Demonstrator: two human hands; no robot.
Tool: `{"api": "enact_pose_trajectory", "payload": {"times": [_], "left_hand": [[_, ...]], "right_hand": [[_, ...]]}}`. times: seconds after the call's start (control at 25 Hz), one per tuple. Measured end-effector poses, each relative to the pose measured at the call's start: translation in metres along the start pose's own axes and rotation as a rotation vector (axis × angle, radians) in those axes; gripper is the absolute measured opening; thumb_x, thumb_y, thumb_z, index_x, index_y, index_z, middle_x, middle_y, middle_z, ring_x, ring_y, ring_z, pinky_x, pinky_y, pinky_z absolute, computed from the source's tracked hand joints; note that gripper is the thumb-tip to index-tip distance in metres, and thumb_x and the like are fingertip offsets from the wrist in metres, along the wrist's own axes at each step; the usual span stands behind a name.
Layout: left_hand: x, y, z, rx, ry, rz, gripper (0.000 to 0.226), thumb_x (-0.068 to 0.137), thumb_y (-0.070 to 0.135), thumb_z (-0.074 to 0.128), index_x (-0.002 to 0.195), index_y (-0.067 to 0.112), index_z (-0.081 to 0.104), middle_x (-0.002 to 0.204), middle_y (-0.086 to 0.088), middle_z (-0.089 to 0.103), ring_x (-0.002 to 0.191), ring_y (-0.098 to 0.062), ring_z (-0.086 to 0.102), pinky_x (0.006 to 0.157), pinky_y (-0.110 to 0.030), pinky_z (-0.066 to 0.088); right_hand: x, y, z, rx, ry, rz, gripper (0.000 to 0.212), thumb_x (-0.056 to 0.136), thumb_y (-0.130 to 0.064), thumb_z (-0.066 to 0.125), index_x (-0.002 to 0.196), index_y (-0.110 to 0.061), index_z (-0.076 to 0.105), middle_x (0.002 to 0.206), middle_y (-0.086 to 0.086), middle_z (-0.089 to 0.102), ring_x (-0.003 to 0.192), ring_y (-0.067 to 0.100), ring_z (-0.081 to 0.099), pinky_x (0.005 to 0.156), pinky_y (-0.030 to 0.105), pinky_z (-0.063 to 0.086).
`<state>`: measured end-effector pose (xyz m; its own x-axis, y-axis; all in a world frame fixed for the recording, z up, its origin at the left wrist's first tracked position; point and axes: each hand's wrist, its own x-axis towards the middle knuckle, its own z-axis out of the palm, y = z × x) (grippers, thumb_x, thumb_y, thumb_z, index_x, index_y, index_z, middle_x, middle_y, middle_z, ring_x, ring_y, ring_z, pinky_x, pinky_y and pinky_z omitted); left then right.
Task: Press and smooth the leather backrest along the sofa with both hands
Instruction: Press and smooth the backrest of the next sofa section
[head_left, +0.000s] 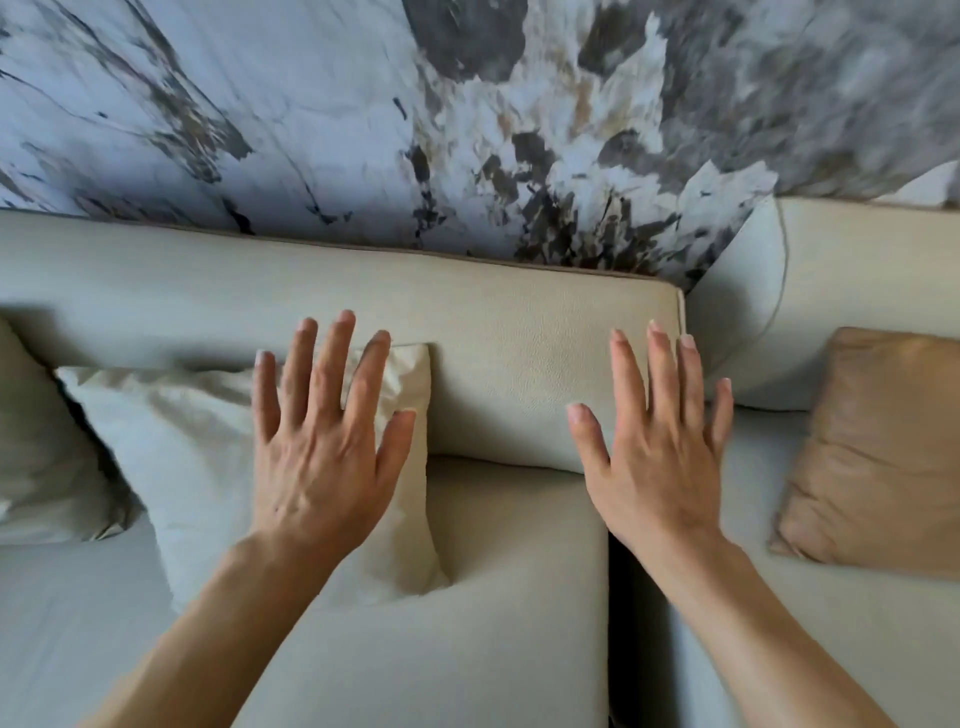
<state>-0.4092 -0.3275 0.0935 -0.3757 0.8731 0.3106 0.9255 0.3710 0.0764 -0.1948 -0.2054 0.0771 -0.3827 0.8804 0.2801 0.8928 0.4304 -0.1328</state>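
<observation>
Backrest (519, 364): cream leather, runs L to R across middle of view, pushed up against marble-look wall (311, 114). Its R end stops at a piped edge, just beside next sofa section's backrest (831, 291).
Left hand (322, 457): palm down, fingers (332, 364) spread wide, gripping nothing. Sits over the pale cushion (197, 457) w/ fingertips reaching up to backrest's lower front. Can't tell if it's pressing or just above the surface.
Right hand (660, 462): also flat & splayed, nothing held. Fingertips lie over backrest face close to its R end; heel of hand is over the spot where seat meets backrest. Contact not clear either.
Both forearms: bare, come in from bottom of view, well apart.
Pale cushion: wrinkled, leans on backrest, partly under left hand, lower corner dug into seat (493, 597).
Grey cushion (41, 441): far L, mostly cut off by frame edge.
Tan cushion (878, 457): far R, on next seat section, leaning back, apart from right hand.
Seat gap (618, 623): dark slot btwn the two seat sections, runs under right wrist.
Wall: white/grey/brown veined pattern, fills top half of view.
</observation>
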Motion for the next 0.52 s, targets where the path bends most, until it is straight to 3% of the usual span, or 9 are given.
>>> {"api": "enact_pose_trajectory", "payload": {"times": [0.32,0.52], "left_hand": [[0.095,0.005,0.137,0.016,-0.036,0.061,0.063,0.095,0.054,0.028,0.151,0.026,0.034,0.161,-0.009,0.027,0.15,-0.034,0.018,0.12,-0.056,0.009],[0.104,-0.002,0.172,0.073,0.119,0.143,0.063,0.096,0.058,0.027,0.15,0.026,0.036,0.155,-0.009,0.039,0.142,-0.036,0.034,0.116,-0.058,0.022]], "right_hand": [[0.061,0.028,0.124,-0.066,0.009,-0.021,0.072,0.092,-0.06,0.029,0.152,-0.02,0.024,0.159,0.01,0.025,0.146,0.033,0.019,0.113,0.06,0.014],[0.065,0.032,0.151,-0.138,0.126,-0.036,0.071,0.095,-0.062,0.022,0.153,-0.022,0.015,0.16,0.011,0.023,0.147,0.033,0.014,0.114,0.059,0.009]]}}
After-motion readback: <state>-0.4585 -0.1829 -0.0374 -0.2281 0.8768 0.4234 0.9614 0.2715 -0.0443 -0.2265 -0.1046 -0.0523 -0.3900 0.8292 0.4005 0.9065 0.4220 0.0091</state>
